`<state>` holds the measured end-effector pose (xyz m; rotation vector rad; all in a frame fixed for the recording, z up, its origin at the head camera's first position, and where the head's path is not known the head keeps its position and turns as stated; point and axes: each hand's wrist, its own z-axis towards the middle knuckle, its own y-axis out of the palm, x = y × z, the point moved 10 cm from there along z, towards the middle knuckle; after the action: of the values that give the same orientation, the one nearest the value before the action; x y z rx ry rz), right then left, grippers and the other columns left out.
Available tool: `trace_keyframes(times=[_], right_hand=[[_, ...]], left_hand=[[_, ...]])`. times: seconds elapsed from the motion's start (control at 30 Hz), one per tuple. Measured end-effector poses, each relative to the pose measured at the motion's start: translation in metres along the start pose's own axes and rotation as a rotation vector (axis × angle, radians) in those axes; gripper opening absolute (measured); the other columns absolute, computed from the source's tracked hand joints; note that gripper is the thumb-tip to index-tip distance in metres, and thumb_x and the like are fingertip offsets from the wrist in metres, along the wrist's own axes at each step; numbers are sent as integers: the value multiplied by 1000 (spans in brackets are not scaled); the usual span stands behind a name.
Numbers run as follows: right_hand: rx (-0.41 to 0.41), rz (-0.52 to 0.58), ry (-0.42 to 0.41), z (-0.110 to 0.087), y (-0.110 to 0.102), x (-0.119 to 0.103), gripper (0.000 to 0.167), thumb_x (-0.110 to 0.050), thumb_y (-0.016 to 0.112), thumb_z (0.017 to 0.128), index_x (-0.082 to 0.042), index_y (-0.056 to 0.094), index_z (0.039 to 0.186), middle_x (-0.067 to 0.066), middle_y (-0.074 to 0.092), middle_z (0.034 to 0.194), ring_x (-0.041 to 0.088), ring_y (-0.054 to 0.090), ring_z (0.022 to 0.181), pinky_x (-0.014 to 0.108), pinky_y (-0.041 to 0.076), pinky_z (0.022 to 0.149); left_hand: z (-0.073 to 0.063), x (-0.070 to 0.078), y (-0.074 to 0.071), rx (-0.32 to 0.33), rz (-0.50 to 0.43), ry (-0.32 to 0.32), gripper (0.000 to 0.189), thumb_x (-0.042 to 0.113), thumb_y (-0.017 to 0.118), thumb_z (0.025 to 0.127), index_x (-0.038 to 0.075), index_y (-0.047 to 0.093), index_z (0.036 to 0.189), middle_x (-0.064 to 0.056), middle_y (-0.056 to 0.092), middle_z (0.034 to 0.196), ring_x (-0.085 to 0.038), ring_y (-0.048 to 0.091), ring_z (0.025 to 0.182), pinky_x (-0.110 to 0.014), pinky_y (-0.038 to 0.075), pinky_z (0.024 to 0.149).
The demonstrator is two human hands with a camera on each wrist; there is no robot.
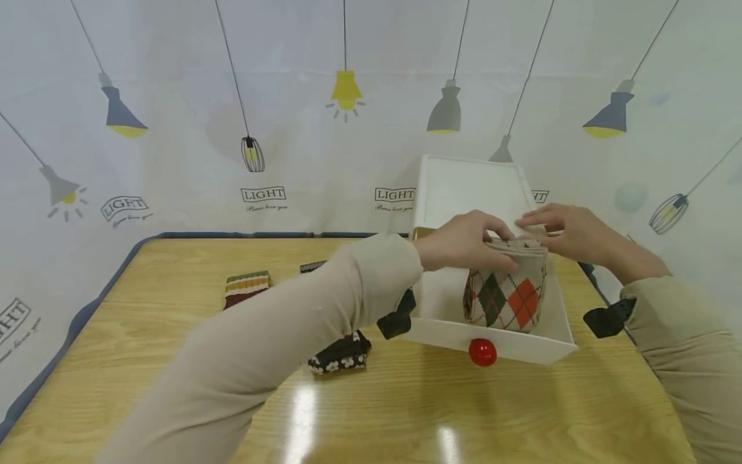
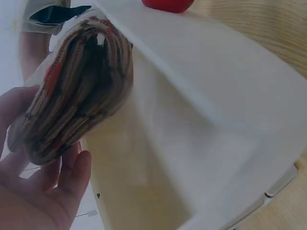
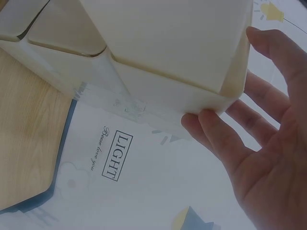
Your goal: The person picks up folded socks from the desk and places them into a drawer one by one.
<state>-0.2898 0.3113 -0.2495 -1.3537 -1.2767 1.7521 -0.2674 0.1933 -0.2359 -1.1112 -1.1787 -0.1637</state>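
Head view: left hand [image 1: 464,241] holds socks [image 1: 503,296] in drawer [image 1: 533,348].

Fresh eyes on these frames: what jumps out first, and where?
Probably the red-and-dark diamond-patterned bundle, gripped by the left hand at the open white box, right of centre in the head view. Next, the glossy red knob on that box's near wall. Behind the table, a bright yellow printed lamp stands out on the pale backdrop.
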Motion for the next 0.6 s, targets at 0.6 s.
trace_keyframes(times=[0.6], right_hand=[[-8,15,12,-1,-2,-2,43,-25,58,87,0,53,121,24,43,124,48,46,102,56,41,78]], left_hand=[[19,-4,25,-112,-28,-97,34,11,64,81,6,58,114,-7,57,111,-12,56,84,-21,51,58]])
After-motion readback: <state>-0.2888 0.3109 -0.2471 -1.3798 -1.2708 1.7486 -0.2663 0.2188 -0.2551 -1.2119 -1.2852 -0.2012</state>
